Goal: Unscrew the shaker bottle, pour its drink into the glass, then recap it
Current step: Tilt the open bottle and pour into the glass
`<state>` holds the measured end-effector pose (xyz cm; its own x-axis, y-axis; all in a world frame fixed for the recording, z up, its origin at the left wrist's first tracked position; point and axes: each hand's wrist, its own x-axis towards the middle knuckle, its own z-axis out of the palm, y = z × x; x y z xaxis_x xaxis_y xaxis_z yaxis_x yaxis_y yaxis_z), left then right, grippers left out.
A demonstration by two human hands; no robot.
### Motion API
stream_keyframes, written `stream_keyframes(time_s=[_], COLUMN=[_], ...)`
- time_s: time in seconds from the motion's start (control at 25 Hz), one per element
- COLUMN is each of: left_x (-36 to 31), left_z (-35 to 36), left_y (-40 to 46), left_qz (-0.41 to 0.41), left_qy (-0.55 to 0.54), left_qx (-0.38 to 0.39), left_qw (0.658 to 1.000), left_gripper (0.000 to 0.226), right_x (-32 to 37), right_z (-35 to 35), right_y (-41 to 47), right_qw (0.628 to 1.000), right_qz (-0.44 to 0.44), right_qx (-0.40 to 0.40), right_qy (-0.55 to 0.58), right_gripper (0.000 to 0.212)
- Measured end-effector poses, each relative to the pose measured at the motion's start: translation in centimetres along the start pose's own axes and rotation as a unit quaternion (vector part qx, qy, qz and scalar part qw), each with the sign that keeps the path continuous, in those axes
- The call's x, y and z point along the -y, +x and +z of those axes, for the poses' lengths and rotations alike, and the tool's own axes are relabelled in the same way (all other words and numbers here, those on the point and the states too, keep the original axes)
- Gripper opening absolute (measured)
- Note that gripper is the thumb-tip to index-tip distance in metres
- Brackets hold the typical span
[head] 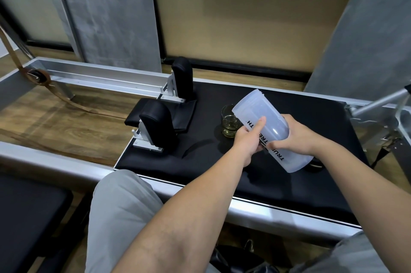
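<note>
We hold the uncapped shaker bottle (270,132) tilted over the black padded platform (200,161), its open threaded mouth raised toward the far left, above and just right of the small glass (230,122), which already holds pale yellow-green drink. The bottle looks like translucent, thin-walled plastic, and we see no liquid left in it, so we judge it light, a little flexible under pressure and smooth enough to slip; the mid-body, where the printed lettering runs, seems the safest place to grip. Our left hand (246,139) closes on the near-left side of the barrel, thumb pressed along its front and fingers curled beneath. Our right hand (295,136) wraps the right side, fingers (278,144) bent across the lettering. Both hands are closed firmly on the bottle, neither spread wide. A dark round object, possibly the cap (315,164), lies on the platform just behind the bottle's base, though mostly hidden. The glass looks fragile and stands close to the bottle's mouth.
</note>
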<state>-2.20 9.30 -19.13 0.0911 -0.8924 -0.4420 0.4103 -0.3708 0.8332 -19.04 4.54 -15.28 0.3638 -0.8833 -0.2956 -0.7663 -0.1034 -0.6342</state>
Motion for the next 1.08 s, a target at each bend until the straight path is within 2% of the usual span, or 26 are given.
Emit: stream_keyframes(time_s=[0.24,1.08], left_x=[-0.2,-0.4], left_z=[0.2,0.3], left_y=[0.2,0.2], left_qz=[-0.006,-0.014], left_qy=[0.001,0.003], left_qx=[-0.004,-0.007], left_qw=[1.000,1.000], left_gripper=[0.049,0.050], right_x=[0.2,1.3], right_z=[-0.4,-1.3], right_y=[0.3,0.3], right_qw=[1.000,1.000], right_qz=[0.001,0.010], right_qx=[0.001,0.012], right_qy=[-0.003,-0.026], right_gripper=[0.104,0.106])
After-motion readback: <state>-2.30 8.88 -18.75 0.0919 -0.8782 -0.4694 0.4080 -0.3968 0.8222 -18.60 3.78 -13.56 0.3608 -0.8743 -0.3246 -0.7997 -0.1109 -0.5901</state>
